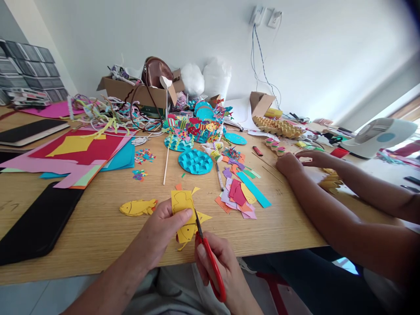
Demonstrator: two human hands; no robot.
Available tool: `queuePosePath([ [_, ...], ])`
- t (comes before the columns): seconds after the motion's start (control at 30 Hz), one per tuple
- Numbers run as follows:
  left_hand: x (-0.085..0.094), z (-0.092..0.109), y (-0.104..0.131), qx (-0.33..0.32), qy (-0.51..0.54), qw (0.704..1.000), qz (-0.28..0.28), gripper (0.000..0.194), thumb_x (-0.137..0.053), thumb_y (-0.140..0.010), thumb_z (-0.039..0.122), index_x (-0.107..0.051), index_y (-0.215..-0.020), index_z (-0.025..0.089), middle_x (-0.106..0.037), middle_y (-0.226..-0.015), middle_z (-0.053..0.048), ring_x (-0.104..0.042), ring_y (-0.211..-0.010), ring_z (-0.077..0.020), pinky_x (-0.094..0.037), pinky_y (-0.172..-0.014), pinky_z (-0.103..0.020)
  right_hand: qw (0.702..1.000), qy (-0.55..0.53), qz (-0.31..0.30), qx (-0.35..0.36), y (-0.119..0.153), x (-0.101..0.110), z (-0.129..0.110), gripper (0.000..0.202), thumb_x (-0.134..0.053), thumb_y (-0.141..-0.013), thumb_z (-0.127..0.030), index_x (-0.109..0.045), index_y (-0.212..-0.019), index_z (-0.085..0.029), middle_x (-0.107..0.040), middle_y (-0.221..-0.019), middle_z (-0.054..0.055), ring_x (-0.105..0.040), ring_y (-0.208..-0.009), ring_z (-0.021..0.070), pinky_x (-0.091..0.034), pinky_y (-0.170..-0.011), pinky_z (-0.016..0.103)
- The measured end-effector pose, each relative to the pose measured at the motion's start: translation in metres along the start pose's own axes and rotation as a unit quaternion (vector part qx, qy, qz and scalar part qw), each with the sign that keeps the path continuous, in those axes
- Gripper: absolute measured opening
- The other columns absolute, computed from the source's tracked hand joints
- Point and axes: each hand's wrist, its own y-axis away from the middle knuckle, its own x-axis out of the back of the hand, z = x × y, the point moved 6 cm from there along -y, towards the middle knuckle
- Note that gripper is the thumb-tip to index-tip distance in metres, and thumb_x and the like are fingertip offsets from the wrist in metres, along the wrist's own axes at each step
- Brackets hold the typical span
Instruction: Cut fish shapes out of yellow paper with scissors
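Table (101, 245): wooden, running across the whole view in front of you, with its near edge at your lap.

Cardboard box (134, 92): open, at the back against the wall, loosely filled; probably parked there to leave you room in front.

Paper sheets (82, 159): pink, red, blue and green, stacked flat on your left; likely put aside as stock, within your reach.

Black case (41, 223): flat at the left near edge, clear of your hands.

Co-worker's hand (290, 164): at your right, well apart from your own.

Left grip (169, 227): thumb on top and fingers underneath, clamped on the yellow paper; it seems you pinch it this way to steady the piece while leaving its right side free.

Right grip (218, 258): closed round the red handles of the scissors, below and to the right of the paper.

Scrap pile (236, 194): purple, orange and red offcuts beyond your right grip, seemingly gathered to keep the space before you open.

Blue disc (196, 162): scalloped, lying beyond the paper.

Scissors (201, 233): blades pointing up and away from you, right beside the paper's right side; whether they are parted you cannot tell here.

Yellow fish (136, 207): flat on the table, left of your left grip and not touching it.

Yellow paper (181, 202): raised over the table between your two hands, partly under your left thumb, with drawn outlines facing you.
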Motion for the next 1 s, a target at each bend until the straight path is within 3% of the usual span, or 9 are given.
queuePosePath([
  [1.0, 0.0002, 0.0021, 0.0017, 0.048, 0.002, 0.997, -0.057, 0.016, -0.065, -0.066, 0.032, -0.056, -0.063, 0.019, -0.053, -0.058, 0.004, -0.046, -0.059, -0.0129, -0.040, -0.060, -0.025, 1.000, 0.026, -0.010, -0.004, 0.0013, -0.0002, -0.0030, 0.049, -0.044, -0.089, -0.059, -0.039, -0.059, -0.020, -0.038, -0.046, -0.006, -0.030, -0.041, 0.0077, -0.023, -0.041, 0.022],
])
